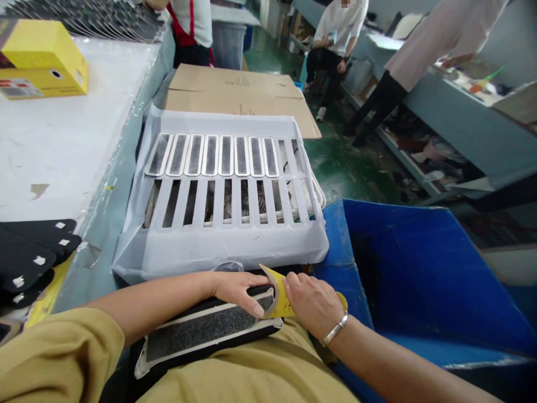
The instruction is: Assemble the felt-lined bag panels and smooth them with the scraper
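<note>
Gripping a yellow strip (284, 299) in closed fingers, the right hand (314, 305) sits close beside the left, a silver bracelet (335, 330) around its wrist. The strip stands up to a pointed corner between the two hands, against the right end of a long padded piece (201, 331); whether it is stuck to that end cannot be told. The padded piece, dark grey with a white border over a black body, lies slanted across the person's lap, just in front of the mustard-coloured shirt (247, 369). The left hand (239, 291) clasps its right end, thumb pressed on the upper face and fingers over the far edge. Just beyond the hands stands a slotted rack (218, 252) wrapped in white cloth; eight white-rimmed grey panels (226, 157) lie side by side along its far row, while dark openings show in the near row. Behind the rack rests a flat cardboard sheet (235, 84). To the right is a deep blue bin (411, 263). On the left, a worktop (100, 129) bears a yellow box (46, 61) towards its far end and, nearer, some black pieces (27, 249) with small white patches. Farther off, a person (338, 33) in a white top sits near another worktop.
</note>
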Demonstrator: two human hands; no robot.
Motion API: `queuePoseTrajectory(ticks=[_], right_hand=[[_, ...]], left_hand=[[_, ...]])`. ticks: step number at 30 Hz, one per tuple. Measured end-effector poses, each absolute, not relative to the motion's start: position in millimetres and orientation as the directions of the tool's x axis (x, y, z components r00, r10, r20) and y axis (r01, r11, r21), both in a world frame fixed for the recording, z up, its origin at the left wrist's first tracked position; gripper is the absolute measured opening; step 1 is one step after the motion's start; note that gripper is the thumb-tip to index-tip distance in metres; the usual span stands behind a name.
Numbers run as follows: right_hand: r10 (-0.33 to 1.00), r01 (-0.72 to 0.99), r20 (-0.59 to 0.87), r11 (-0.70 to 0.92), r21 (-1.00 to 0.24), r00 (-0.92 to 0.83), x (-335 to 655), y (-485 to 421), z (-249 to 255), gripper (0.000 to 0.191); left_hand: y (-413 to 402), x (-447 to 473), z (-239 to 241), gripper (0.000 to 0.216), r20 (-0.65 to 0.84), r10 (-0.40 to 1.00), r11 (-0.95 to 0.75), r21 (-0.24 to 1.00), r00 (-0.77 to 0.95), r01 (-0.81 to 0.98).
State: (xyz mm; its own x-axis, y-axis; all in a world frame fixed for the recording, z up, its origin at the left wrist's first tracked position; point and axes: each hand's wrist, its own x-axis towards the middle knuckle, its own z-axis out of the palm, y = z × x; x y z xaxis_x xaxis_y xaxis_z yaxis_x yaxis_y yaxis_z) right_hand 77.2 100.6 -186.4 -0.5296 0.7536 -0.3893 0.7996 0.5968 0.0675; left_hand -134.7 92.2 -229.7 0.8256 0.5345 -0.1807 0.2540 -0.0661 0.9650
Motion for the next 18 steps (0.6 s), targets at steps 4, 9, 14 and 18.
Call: queuePoseTrajectory(ticks=[4,9,14,18], right_hand=[[0.728,0.779,-0.398,0.624,0.051,-0.558,78.2,99.9,-189.1,0.030],[0.687,0.725,-0.371,0.687,0.052,-0.625,77.2,105.5,-187.3,0.027],[0.611,0.650,-0.367,0.759,0.020,-0.702,75.7,117.6,-184.1,0.027],[0.535,0.585,-0.375,0.811,-0.023,-0.757,75.1,127.1,-183.8,0.023]], left_hand=[[93.8,-130.6,-241.3,0.086,-0.127,0.514,0.027,0.991,0.848,0.132],[92.6,-127.5,-252.7,0.098,-0.196,0.500,0.278,0.959,0.843,0.058],[87.2,-118.6,-262.7,0.101,-0.387,0.488,0.738,0.662,0.782,-0.133],[87.6,-114.1,-264.4,0.099,-0.556,0.427,0.850,0.517,0.713,-0.106]])
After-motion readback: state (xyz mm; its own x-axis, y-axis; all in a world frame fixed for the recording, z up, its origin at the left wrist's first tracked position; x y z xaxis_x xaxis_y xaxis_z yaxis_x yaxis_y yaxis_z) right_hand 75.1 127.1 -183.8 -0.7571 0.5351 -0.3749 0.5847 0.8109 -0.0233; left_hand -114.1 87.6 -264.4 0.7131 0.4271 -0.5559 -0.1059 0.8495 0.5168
